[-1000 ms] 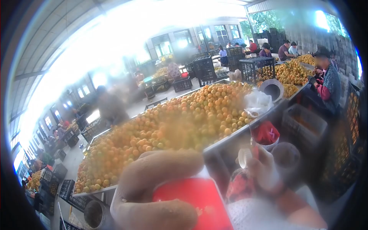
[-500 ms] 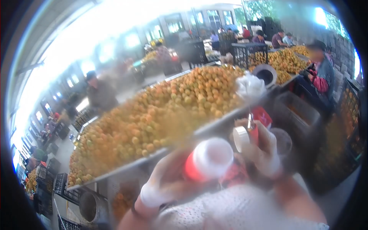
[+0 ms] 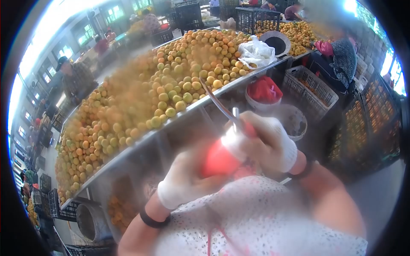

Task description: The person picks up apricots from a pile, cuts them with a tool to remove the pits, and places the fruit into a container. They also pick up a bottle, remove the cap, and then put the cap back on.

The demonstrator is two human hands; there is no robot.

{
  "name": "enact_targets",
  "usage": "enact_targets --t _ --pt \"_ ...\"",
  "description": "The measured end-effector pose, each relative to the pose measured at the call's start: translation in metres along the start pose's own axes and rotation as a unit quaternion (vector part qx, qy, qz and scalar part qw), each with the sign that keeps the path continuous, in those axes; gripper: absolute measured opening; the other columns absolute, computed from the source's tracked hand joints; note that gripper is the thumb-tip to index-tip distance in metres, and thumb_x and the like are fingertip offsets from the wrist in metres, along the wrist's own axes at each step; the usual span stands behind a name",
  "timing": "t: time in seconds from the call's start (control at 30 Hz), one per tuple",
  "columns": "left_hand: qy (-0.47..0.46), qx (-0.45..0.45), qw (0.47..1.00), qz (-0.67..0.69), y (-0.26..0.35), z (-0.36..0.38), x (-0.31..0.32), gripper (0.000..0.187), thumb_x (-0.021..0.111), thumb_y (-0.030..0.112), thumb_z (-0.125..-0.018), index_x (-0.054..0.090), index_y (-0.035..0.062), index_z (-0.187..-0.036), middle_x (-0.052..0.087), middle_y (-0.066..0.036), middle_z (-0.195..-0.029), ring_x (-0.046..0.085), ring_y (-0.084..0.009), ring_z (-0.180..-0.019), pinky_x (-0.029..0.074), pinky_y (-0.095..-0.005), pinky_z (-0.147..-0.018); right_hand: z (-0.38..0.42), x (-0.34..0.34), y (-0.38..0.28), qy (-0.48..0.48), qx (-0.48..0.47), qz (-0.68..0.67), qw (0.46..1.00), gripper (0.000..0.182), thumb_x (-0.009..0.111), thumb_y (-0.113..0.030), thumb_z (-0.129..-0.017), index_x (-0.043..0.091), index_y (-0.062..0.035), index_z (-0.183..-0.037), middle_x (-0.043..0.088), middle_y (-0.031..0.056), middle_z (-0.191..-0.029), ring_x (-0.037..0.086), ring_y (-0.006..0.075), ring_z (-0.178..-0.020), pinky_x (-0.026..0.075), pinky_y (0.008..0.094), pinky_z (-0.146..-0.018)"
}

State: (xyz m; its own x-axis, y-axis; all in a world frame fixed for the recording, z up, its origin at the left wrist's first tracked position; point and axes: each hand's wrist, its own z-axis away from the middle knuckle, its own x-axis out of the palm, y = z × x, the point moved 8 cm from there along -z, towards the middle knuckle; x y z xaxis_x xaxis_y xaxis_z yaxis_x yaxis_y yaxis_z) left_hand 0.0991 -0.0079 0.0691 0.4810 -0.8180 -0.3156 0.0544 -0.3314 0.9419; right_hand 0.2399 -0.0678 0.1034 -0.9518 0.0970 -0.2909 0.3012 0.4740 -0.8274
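My left hand (image 3: 188, 173), in a white glove, is closed around a red bottle (image 3: 217, 158) held tilted in front of my chest. The bottle's white top (image 3: 234, 140) is at my right hand (image 3: 269, 138), also gloved. That hand is closed on a knife with a red handle (image 3: 250, 129) and a long curved metal blade (image 3: 217, 103) pointing up and to the left. Blur and fingers hide whether the white cap is fastened on the bottle. Round yellow-orange fruits (image 3: 179, 81) lie heaped in the metal-edged bin beyond my hands.
A white plastic bag (image 3: 257, 52) and a grey round tub (image 3: 275, 42) sit at the bin's right end. Below stand a bucket with red cloth (image 3: 264, 90), another bucket (image 3: 291, 120) and a grey crate (image 3: 310, 88). A seated person (image 3: 337, 57) is at right; another person (image 3: 74, 79) stands across the bin.
My right hand has brought the white cap from beside the bottle to its top. The knife's blade now shows extended toward the fruits. The view has tilted downward.
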Motion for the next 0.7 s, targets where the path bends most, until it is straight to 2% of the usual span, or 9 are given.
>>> enact_targets --t 0.03,0.1,0.17,0.23,0.33,0.47,0.53,0.67,0.7 --pt "-0.001 -0.003 1.000 0.003 -0.006 -0.005 0.000 0.068 0.080 0.021 -0.076 0.052 -0.0033 -0.133 0.065 -0.013 -0.121 0.063 -0.0205 -0.110 0.049 -0.0341 -0.094 -0.003 0.000 0.015 0.007 0.078 -0.024 0.997 0.031 0.065 -0.030 -0.098 0.061 -0.0007 -0.108 0.061 0.0041 -0.080 0.058 0.0104 -0.073 0.049 0.0279 -0.067" --pt "0.091 0.122 0.905 -0.398 0.008 -0.008 -0.005 0.063 0.079 0.023 -0.078 0.053 -0.0018 -0.131 0.068 -0.012 -0.111 0.065 -0.0160 -0.097 0.052 -0.0329 -0.087 -0.004 -0.001 0.035 0.015 0.156 -0.050 0.986 0.034 0.062 -0.034 -0.101 0.061 -0.0005 -0.105 0.060 0.0024 -0.078 0.054 0.0083 -0.072 0.047 0.0273 -0.066" --pt "0.108 0.149 0.896 -0.405 0.012 -0.010 -0.004 0.060 0.078 0.021 -0.078 0.054 -0.0012 -0.129 0.068 -0.011 -0.104 0.064 -0.0131 -0.087 0.053 -0.0320 -0.081 -0.002 0.000 0.063 0.004 0.241 -0.075 0.968 0.042 0.057 -0.042 -0.102 0.061 -0.0005 -0.106 0.059 0.0006 -0.080 0.051 0.0061 -0.074 0.046 0.0255 -0.066" --pt "0.070 0.007 0.985 -0.156 -0.006 -0.016 -0.008 0.060 0.078 0.021 -0.079 0.054 -0.0015 -0.130 0.068 -0.011 -0.104 0.064 -0.0129 -0.088 0.053 -0.0318 -0.081 -0.005 -0.005 0.074 0.002 0.227 -0.100 0.969 0.041 0.062 -0.040 -0.099 0.061 -0.0008 -0.108 0.062 0.0024 -0.083 0.056 0.0089 -0.078 0.048 0.0272 -0.071" --pt "0.021 -0.062 0.991 0.113 -0.032 -0.013 -0.007 0.061 0.079 0.021 -0.078 0.054 -0.0009 -0.130 0.068 -0.011 -0.104 0.063 -0.0123 -0.089 0.053 -0.0317 -0.082 -0.012 -0.015 0.045 -0.023 0.029 0.059 0.998 0.043 0.072 -0.037 -0.092 0.061 -0.0009 -0.112 0.066 0.0064 -0.092 0.062 0.0154 -0.086 0.051 0.0319 -0.077" --pt "0.027 -0.041 0.998 0.035 -0.034 -0.016 -0.001 0.061 0.080 0.019 -0.076 0.055 0.0001 -0.128 0.069 -0.013 -0.104 0.067 -0.0164 -0.090 0.053 -0.0337 -0.082 -0.008 -0.012 0.052 -0.069 0.083 0.059 0.992 0.047 0.071 -0.042 -0.092 0.061 -0.0008 -0.111 0.066 0.0067 -0.091 0.063 0.0151 -0.085 0.051 0.0322 -0.076" --pt "0.097 0.121 0.916 -0.371 -0.001 -0.017 -0.002 0.061 0.081 0.018 -0.073 0.056 0.0006 -0.126 0.068 -0.016 -0.104 0.070 -0.0221 -0.091 0.054 -0.0354 -0.081 0.005 -0.010 0.085 -0.039 0.274 -0.033 0.960 0.052 0.071 -0.047 -0.091 0.061 -0.0006 -0.112 0.066 0.0084 -0.092 0.063 0.0163 -0.085 0.052 0.0331 -0.076" --pt "0.080 0.111 0.929 -0.342 -0.017 -0.024 -0.010 0.060 0.080 0.017 -0.072 0.056 0.0007 -0.124 0.068 -0.018 -0.105 0.071 -0.0263 -0.090 0.054 -0.0356 -0.079 0.005 -0.004 0.106 -0.027 0.303 -0.066 0.950 0.054 0.070 -0.050 -0.091 0.062 -0.0007 -0.112 0.067 0.0096 -0.092 0.064 0.0167 -0.085 0.052 0.0333 -0.077" --pt "0.072 0.079 0.954 -0.280 -0.026 -0.027 -0.015 0.060 0.080 0.017 -0.072 0.056 0.0007 -0.124 0.068 -0.018 -0.105 0.070 -0.0258 -0.090 0.054 -0.0348 -0.079 -0.004 -0.008 0.102 -0.019 0.205 0.026 0.978 0.054 0.070 -0.049 -0.091 0.062 -0.0007 -0.112 0.067 0.0100 -0.092 0.064 0.0165 -0.086 0.052 0.0335 -0.077"
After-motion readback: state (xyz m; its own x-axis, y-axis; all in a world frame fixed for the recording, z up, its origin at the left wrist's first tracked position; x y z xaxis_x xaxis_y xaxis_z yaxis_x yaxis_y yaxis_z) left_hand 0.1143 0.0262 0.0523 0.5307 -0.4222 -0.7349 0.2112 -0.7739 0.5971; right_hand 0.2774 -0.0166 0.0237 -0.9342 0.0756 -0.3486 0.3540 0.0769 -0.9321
